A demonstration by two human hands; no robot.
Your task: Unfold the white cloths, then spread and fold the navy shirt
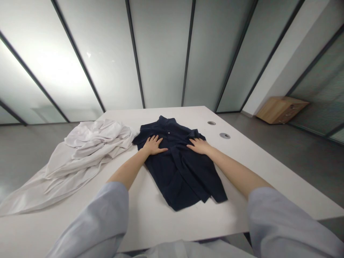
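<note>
A dark navy shirt [172, 172] lies front side up on the white table, its collar pointing away from me and its hem toward me. Buttons show below the collar, and creases run through the middle and lower part. My left hand [153, 145] rests flat on the shirt's left side below the shoulder, fingers spread. On the opposite side, my right hand [199, 146] lies with fingers stretched out over the cloth, beside the short right sleeve. Neither hand grips the fabric.
A heap of white cloth [94, 147] lies on the table's left side and trails over its edge. Two round cable holes, one a grey grommet [225, 135], are set in the white tabletop [258, 172] at right. A wooden cabinet [281, 109] stands on the floor beyond, near frosted glass panels [161, 53].
</note>
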